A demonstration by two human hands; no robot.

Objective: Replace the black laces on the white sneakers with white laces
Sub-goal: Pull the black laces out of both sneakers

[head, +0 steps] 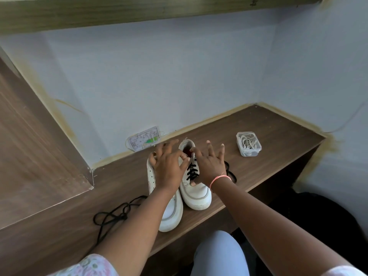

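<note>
The right shoe [196, 188], still black-laced, is pointed toe-first toward the person; the right hand [209, 166] is held nearest above it, fingers [208, 146] spread, as is the left hand [169, 168].

both hands [169, 166] [207, 166] hover over two white sneakers [196, 193], fingers [222, 149] spread

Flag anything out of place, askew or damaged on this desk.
A loose black lace lies tangled at the left, trailing over the front edge of the wooden desk. The left sneaker appears tipped sideways against the upright right sneaker, which still carries black lacing. No damage visible.
</note>
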